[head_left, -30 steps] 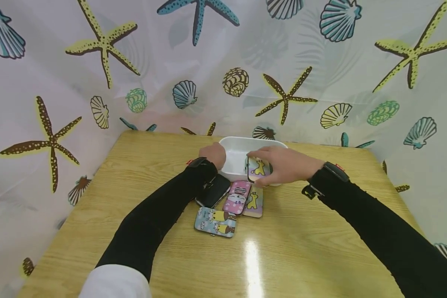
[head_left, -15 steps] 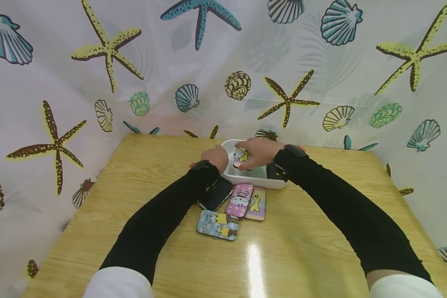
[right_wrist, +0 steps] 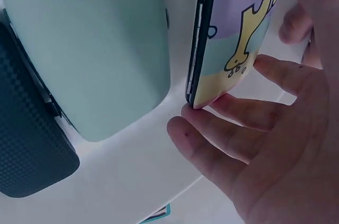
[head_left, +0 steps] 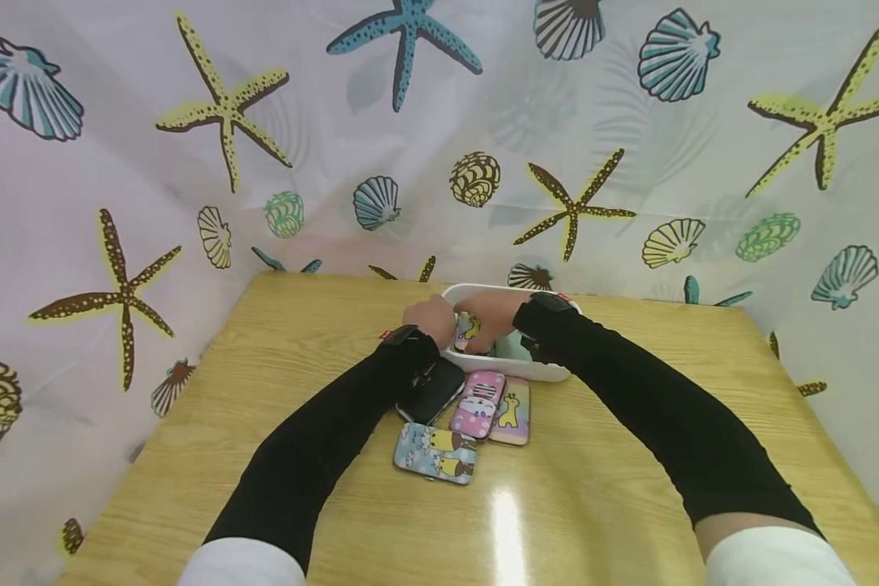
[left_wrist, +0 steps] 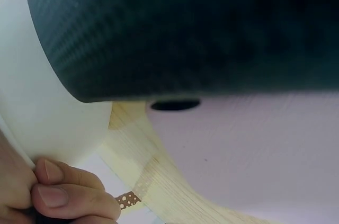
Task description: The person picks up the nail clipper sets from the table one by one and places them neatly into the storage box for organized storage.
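Observation:
At the back of the table stands a white plastic bin (head_left: 527, 371). My left hand (head_left: 430, 319) grips its left end; in the left wrist view curled fingers (left_wrist: 74, 195) pinch over the rim. With thumb and fingers, my right hand (head_left: 489, 316) holds a small hinged case with a giraffe print (right_wrist: 238, 38), low inside the bin's left part. Beside it in the bin lie a mint-green case (right_wrist: 90, 49) and a dark textured case (right_wrist: 32, 123). The right thumb is partly out of the right wrist view.
In front of the bin lie a black case (head_left: 432, 392), a pink cat case (head_left: 478, 404), another giraffe case (head_left: 513, 413) partly under it, and a light-blue case (head_left: 436, 452). A shell-and-starfish curtain (head_left: 410, 236) hangs behind the wooden table (head_left: 630, 456).
My right hand has carried the giraffe case from above the bin's front edge leftward and down into it. My left hand stays at the bin's left end.

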Demonstrator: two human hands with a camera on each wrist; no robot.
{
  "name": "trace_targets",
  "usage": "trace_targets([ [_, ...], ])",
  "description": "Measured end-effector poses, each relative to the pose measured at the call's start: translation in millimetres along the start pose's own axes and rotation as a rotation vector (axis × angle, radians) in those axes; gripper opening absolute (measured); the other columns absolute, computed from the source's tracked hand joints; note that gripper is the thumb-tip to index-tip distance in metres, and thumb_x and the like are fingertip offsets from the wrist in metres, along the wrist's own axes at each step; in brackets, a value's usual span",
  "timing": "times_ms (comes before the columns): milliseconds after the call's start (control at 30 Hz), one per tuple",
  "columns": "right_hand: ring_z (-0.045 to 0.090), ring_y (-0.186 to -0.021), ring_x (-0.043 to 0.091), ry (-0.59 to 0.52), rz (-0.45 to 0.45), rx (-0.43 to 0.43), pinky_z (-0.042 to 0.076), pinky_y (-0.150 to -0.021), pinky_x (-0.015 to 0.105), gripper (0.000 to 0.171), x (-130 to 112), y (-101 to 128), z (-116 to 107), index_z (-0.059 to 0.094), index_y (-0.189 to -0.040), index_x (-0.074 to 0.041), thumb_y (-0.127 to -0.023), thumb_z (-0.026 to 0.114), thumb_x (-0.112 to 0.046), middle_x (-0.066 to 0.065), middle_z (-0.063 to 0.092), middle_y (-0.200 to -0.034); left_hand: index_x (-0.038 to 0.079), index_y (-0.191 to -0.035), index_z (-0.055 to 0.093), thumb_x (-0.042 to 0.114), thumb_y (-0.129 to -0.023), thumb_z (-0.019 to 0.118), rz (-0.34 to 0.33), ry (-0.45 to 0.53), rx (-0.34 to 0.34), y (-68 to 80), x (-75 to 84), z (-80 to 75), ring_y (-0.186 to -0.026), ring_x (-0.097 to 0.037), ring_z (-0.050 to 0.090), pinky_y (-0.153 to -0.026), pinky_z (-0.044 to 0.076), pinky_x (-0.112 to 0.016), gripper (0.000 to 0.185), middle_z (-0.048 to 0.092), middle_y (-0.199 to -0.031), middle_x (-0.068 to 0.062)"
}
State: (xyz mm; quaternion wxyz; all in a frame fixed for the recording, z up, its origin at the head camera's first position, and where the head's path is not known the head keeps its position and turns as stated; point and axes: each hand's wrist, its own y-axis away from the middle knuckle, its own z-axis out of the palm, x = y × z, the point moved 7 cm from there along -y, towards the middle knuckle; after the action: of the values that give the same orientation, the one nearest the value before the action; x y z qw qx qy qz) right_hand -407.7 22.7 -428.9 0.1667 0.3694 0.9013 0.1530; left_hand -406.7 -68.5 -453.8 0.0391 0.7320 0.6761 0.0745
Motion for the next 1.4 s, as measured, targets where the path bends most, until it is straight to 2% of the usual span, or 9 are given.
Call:
trace_targets([
  [167, 0.06, -0.117, 0.022, 0.07, -0.015, 0.003, 0.044, -0.108, 0.04, 0.077, -4.8, -10.2, 6.2, 0.047, -0.15, -0.01, -0.087, 0.075, -0.043, 0.01, 0.063, -0.135, 0.006, -0.12, 0.065, 0.031, -0.107, 0.045, 0.017, -0.025, 0.001, 6.3, 0.8, -4.8, -0.092, -0.023, 0.071, -0.081, 0.057, -0.041, 0.035, 0.064, -0.112, -0.007],
  [333, 0.064, -0.106, 0.023, 0.147, -0.041, -0.004, 0.047, -0.104, 0.039, 0.065, -11.8, -13.1, 8.3, 0.056, -0.142, -0.005, -0.089, 0.073, -0.039, 0.013, 0.069, -0.125, 0.005, -0.117, 0.066, 0.029, -0.105, 0.048, 0.026, -0.03, 0.02, 5.8, 0.7, -4.5, -0.094, -0.025, 0.071, -0.08, 0.057, -0.042, 0.033, 0.065, -0.11, -0.007],
  [433, 0.064, -0.108, 0.021, 0.124, -0.03, -0.006, 0.047, -0.104, 0.038, 0.061, -10.0, -12.6, 8.9, 0.057, -0.142, -0.006, -0.09, 0.073, -0.035, 0.011, 0.069, -0.125, 0.007, -0.115, 0.067, 0.029, -0.105, 0.049, 0.027, -0.008, 0.031, 3.0, 0.5, -2.1, -0.092, -0.024, 0.071, -0.079, 0.057, -0.042, 0.03, 0.066, -0.108, -0.007],
  [567, 0.06, -0.12, 0.023, 0.051, -0.035, 0.001, 0.044, -0.108, 0.04, 0.06, -8.0, -9.7, 8.6, 0.057, -0.142, -0.008, -0.089, 0.076, -0.028, 0.01, 0.066, -0.132, 0.007, -0.113, 0.067, 0.032, -0.104, 0.05, 0.018, 0.004, 0.043, 1.5, 0.9, -1.6, -0.091, -0.024, 0.071, -0.079, 0.057, -0.042, 0.031, 0.066, -0.105, -0.006],
  [667, 0.059, -0.125, 0.024, 0.036, -0.051, 0.001, 0.042, -0.11, 0.04, 0.059, -8.7, -8.5, 8.9, 0.058, -0.142, -0.01, -0.088, 0.077, -0.026, 0.009, 0.064, -0.136, 0.007, -0.112, 0.067, 0.032, -0.104, 0.051, 0.012, -0.003, 0.047, 2.2, 0.8, -3.1, -0.092, -0.024, 0.071, -0.08, 0.057, -0.042, 0.03, 0.067, -0.104, -0.006],
  [1033, 0.059, -0.117, 0.018, 0.007, -0.018, 0.0, 0.043, -0.109, 0.039, 0.061, -2.0, -11.1, 19.6, 0.057, -0.143, -0.017, -0.088, 0.078, -0.031, 0.003, 0.064, -0.135, 0.005, -0.118, 0.064, 0.036, -0.101, 0.059, 0.02, -0.043, 0.036, 2.8, 0.9, -0.6, -0.091, -0.023, 0.071, -0.08, 0.058, -0.041, 0.036, 0.067, -0.105, -0.007],
  [1200, 0.06, -0.113, 0.018, 0.032, -0.046, 0.014, 0.045, -0.107, 0.039, 0.059, -0.7, -10.0, 22.7, 0.057, -0.144, -0.019, -0.089, 0.076, -0.028, 0.003, 0.064, -0.136, 0.004, -0.118, 0.064, 0.034, -0.102, 0.057, 0.017, -0.043, 0.04, 0.1, 0.9, 1.6, -0.09, -0.023, 0.071, -0.079, 0.058, -0.041, 0.035, 0.067, -0.102, -0.007],
  [1400, 0.055, -0.128, 0.022, -0.014, -0.088, 0.037, 0.041, -0.111, 0.041, 0.062, 3.6, 1.3, 19.6, 0.051, -0.149, -0.02, -0.092, 0.075, -0.028, 0.004, 0.056, -0.145, 0.004, -0.116, 0.064, 0.028, -0.105, 0.05, 0.016, -0.033, 0.047, -2.7, 1.1, 2.3, -0.088, -0.023, 0.071, -0.077, 0.058, -0.041, 0.03, 0.068, -0.101, -0.007],
])
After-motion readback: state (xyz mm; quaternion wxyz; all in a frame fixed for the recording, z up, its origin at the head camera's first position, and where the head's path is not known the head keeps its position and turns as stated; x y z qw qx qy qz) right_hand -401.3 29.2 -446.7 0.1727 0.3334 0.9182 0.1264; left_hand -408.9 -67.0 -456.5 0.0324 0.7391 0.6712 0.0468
